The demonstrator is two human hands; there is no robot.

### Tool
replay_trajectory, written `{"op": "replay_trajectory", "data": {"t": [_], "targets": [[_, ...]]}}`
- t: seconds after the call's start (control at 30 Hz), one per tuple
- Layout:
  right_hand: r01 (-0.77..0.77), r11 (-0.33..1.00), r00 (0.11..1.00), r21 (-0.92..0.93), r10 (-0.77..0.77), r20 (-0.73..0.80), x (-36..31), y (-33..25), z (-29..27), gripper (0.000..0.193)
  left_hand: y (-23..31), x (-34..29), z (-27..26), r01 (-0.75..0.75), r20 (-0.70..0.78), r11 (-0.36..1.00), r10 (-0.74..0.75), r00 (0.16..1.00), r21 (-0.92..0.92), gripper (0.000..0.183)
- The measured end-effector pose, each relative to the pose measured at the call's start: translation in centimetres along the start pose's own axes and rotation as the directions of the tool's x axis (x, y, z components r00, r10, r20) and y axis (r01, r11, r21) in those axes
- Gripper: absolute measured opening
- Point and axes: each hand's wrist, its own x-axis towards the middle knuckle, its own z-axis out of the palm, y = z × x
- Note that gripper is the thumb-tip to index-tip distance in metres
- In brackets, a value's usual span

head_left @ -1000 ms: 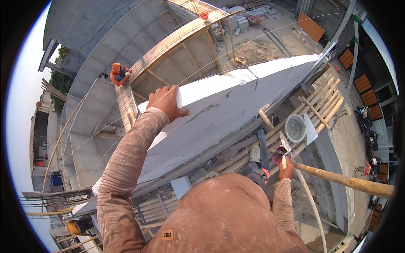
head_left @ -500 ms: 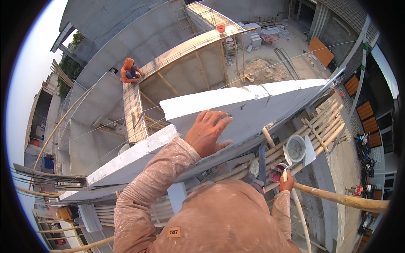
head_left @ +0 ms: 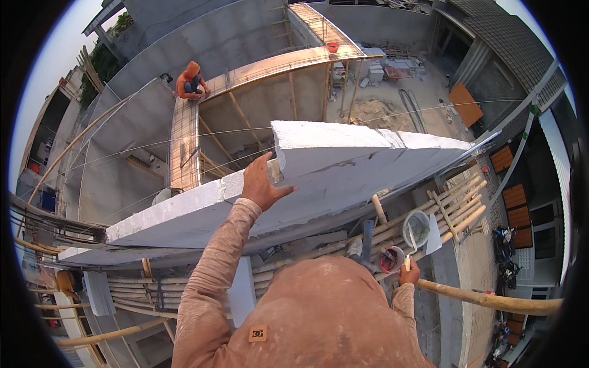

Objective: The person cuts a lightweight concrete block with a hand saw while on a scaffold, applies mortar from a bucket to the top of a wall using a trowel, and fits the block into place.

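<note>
My left hand (head_left: 264, 184) is at the step in a wall of white lightweight blocks (head_left: 350, 161). Its fingers and thumb are spread, close to the end of the raised block, and nothing is held; whether the fingertips touch is hard to tell. Down at the right, my right hand (head_left: 410, 273) is closed around the pale handle of a trowel (head_left: 407, 262). The trowel's metal end points away from me, between a small reddish bucket (head_left: 389, 262) and a larger pail of grey mortar (head_left: 419, 229).
Bamboo scaffold poles (head_left: 491, 298) run beneath and beside me, with a drop to the ground at right. A hand saw (head_left: 367, 239) stands near the reddish bucket. Taut strings cross beyond the wall. Another person (head_left: 191, 81) in orange crouches on long formwork (head_left: 184, 147) with rebar.
My left hand has moved left, from in front of the raised block to the step beside its end. My right hand still holds the trowel near the buckets. The whole view has shifted slightly.
</note>
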Motion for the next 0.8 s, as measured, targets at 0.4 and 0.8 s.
{"op": "replay_trajectory", "data": {"t": [0.4,0.8], "targets": [[-0.042,0.999,0.993,0.016,0.044,-0.111,-3.4,0.9,-1.6,0.046,-0.4,4.5,0.9,0.007,0.298,1.000,-0.004,0.955,-0.007,0.108],[-0.151,0.982,0.984,0.110,0.160,-0.081,-7.0,-0.5,-1.4,0.048,-1.9,4.2,2.5,-0.094,0.231,0.991,0.071,0.970,0.091,0.109]]}}
